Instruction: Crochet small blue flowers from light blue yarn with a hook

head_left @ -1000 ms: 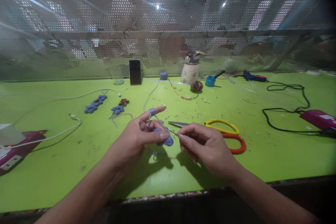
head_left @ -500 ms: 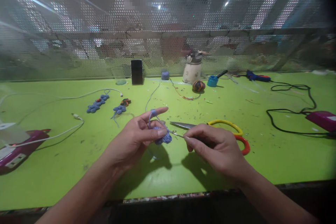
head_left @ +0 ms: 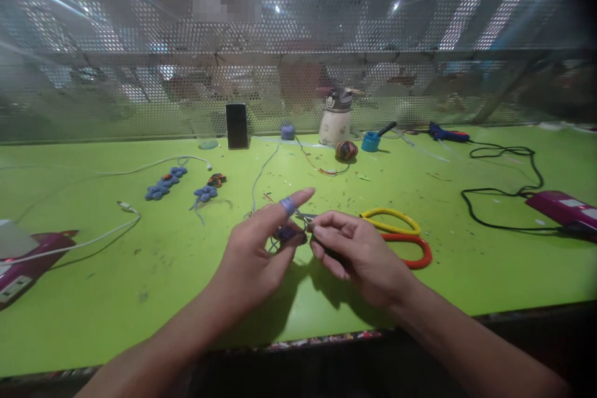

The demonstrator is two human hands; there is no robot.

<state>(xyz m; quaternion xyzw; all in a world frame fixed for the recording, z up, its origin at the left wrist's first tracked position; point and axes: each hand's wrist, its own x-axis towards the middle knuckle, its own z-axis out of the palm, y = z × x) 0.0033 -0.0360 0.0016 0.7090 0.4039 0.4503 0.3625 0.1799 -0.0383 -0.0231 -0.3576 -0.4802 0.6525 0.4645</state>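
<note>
My left hand (head_left: 261, 242) pinches a small piece of blue-purple crochet work (head_left: 288, 234), most of it covered by the fingers. Blue yarn is wound around its raised index finger, and a strand (head_left: 263, 171) trails back to a small blue yarn ball (head_left: 288, 132). My right hand (head_left: 354, 249) is closed on a thin metal crochet hook (head_left: 305, 219), whose tip meets the crochet work. Under and beyond the right hand lie scissors with one yellow and one red handle (head_left: 410, 251); their blades are mostly hidden.
Crocheted blue flowers (head_left: 165, 184) and a smaller blue and black-orange pair (head_left: 206, 193) lie left. Behind stand a phone (head_left: 237, 126), a bottle (head_left: 334, 121), a dark multicoloured yarn ball (head_left: 346, 150) and a blue pot (head_left: 370, 142). Purple power strips (head_left: 562, 211) and cables flank both sides.
Both hands have come closer together, and the left has turned so its fingers cover more of the crochet work. The right hand has moved left with the hook. The view has shifted slightly.
</note>
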